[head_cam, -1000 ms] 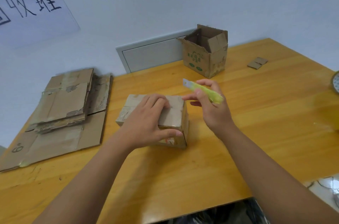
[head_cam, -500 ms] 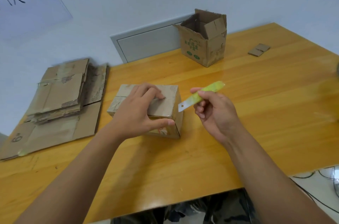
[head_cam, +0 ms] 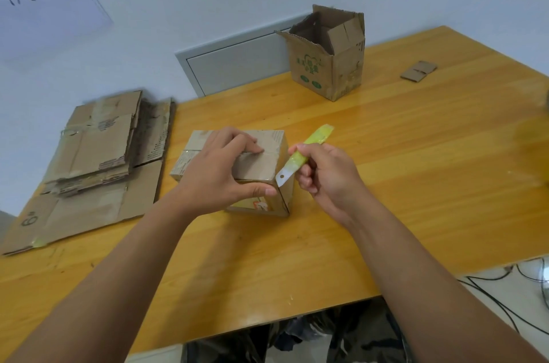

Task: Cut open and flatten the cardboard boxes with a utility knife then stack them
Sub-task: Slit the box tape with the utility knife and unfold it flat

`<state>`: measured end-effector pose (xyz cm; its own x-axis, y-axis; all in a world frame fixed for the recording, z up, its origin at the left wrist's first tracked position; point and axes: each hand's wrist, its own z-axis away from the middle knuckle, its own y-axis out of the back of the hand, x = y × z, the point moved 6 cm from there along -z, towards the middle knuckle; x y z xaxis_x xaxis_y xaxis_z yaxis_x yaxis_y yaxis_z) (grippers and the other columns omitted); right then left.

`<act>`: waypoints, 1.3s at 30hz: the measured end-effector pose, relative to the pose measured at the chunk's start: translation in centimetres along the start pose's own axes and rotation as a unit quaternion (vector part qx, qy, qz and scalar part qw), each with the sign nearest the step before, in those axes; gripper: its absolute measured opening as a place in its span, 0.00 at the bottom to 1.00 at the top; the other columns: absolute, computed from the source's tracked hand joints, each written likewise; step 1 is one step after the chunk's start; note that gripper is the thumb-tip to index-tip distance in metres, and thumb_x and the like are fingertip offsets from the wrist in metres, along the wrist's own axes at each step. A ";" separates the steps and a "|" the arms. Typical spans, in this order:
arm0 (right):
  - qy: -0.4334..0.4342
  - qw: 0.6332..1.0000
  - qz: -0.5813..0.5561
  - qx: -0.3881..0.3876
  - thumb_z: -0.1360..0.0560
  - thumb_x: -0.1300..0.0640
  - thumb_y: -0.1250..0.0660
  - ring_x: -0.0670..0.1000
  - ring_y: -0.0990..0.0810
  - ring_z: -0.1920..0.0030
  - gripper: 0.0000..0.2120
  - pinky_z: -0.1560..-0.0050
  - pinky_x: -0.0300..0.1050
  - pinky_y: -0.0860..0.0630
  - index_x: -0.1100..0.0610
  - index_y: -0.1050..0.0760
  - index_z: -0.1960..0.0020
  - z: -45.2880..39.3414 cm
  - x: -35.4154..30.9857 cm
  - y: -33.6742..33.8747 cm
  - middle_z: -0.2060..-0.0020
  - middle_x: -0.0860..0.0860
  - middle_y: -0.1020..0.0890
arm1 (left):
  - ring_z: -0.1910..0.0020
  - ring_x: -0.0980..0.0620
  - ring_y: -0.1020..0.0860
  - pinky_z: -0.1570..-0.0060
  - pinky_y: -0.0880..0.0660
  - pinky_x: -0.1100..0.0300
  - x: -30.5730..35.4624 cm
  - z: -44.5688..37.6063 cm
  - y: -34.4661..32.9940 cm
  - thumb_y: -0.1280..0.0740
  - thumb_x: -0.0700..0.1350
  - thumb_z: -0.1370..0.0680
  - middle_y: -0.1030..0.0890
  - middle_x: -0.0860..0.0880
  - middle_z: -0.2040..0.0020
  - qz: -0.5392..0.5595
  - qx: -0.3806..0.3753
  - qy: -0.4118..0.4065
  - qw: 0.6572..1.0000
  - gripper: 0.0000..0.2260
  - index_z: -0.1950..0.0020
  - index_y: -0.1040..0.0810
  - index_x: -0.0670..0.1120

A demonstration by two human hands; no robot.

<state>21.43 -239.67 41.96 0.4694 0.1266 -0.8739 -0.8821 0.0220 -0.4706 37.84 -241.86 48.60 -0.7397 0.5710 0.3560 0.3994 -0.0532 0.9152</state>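
A small closed cardboard box (head_cam: 264, 166) sits mid-table. My left hand (head_cam: 219, 172) lies over its top, fingers across the taped seam and thumb on the near side. My right hand (head_cam: 326, 175) grips a yellow-green utility knife (head_cam: 309, 148) just right of the box. The blade is extended and points down-left, its tip at the box's near right top corner. A stack of flattened cardboard (head_cam: 92, 160) lies at the table's left. An open-topped box (head_cam: 329, 62) with green print stands at the back.
Small cardboard scraps (head_cam: 418, 71) lie at the back right of the wooden table (head_cam: 416, 184). A grey wall panel (head_cam: 234, 65) stands behind the table. Black cables (head_cam: 499, 300) trail on the floor at the lower right.
My right hand turned the knife from blade pointing up-left to blade pointing down-left and brought the tip down to the box's right corner. My left hand stayed on the box.
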 end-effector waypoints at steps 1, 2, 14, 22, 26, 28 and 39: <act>0.001 1.000 0.001 0.000 0.19 0.61 0.41 0.48 0.37 0.74 0.10 0.72 0.43 0.45 0.60 0.24 0.56 0.0 0.0 0.0 0.75 0.50 0.33 | 0.37 0.59 0.34 0.46 0.36 0.68 0.0 0.0 0.0 0.33 0.75 0.39 0.30 0.59 0.39 0.005 0.000 0.002 1.000 0.31 0.42 0.28 0.60; 0.002 1.000 0.003 0.000 0.19 0.61 0.41 0.48 0.37 0.74 0.10 0.72 0.43 0.45 0.60 0.23 0.56 0.0 0.0 0.0 0.75 0.50 0.33 | 0.37 0.59 0.34 0.46 0.35 0.67 -0.1 0.0 0.0 0.32 0.75 0.39 0.29 0.58 0.39 0.008 0.000 0.005 1.000 0.31 0.42 0.28 0.60; 0.007 0.999 0.041 -0.005 0.19 0.60 0.39 0.47 0.35 0.74 0.10 0.73 0.40 0.43 0.59 0.23 0.56 -0.3 -0.6 -0.5 0.75 0.49 0.32 | 0.42 0.57 0.34 0.48 0.31 0.57 -0.1 -0.2 0.0 0.33 0.75 0.40 0.31 0.57 0.43 0.001 -0.004 0.009 1.000 0.33 0.42 0.28 0.58; 0.018 0.999 0.027 0.017 0.19 0.61 0.39 0.47 0.37 0.75 0.10 0.78 0.35 0.39 0.60 0.24 0.57 -1.2 -0.9 -0.9 0.74 0.52 0.35 | 0.43 0.58 0.35 0.50 0.34 0.66 -0.2 -0.5 -0.1 0.34 0.76 0.40 0.32 0.57 0.44 -0.007 -0.024 0.007 1.000 0.33 0.43 0.30 0.59; 0.014 0.999 0.020 0.032 0.19 0.62 0.39 0.47 0.38 0.75 0.09 0.78 0.35 0.39 0.61 0.24 0.56 -1.4 -0.7 -0.9 0.74 0.52 0.37 | 0.43 0.57 0.35 0.50 0.34 0.64 -0.2 -0.6 -0.3 0.34 0.76 0.40 0.33 0.57 0.44 -0.009 -0.030 0.006 0.999 0.33 0.43 0.31 0.59; 0.015 0.999 0.014 0.042 0.19 0.62 0.39 0.47 0.38 0.75 0.09 0.78 0.35 0.39 0.61 0.25 0.56 -1.6 -0.6 -0.8 0.74 0.53 0.37 | 0.43 0.58 0.36 0.50 0.35 0.65 -0.1 -0.6 -0.3 0.35 0.76 0.40 0.33 0.57 0.44 -0.008 -0.032 0.005 0.999 0.33 0.43 0.32 0.60; 0.022 0.994 0.000 0.103 0.19 0.62 0.41 0.47 0.40 0.74 0.08 0.78 0.36 0.41 0.60 0.27 0.55 -2.7 -1.2 0.0 0.74 0.51 0.38 | 0.44 0.60 0.38 0.52 0.37 0.69 -0.1 -0.6 -0.2 0.36 0.77 0.41 0.35 0.58 0.44 -0.014 -0.042 0.012 0.999 0.34 0.43 0.33 0.60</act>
<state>21.03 -242.49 42.66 0.4674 0.0835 -0.8801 -0.8693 0.2244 -0.4404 37.51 -242.44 48.45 -0.7633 0.5533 0.3335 0.3325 -0.1061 0.9371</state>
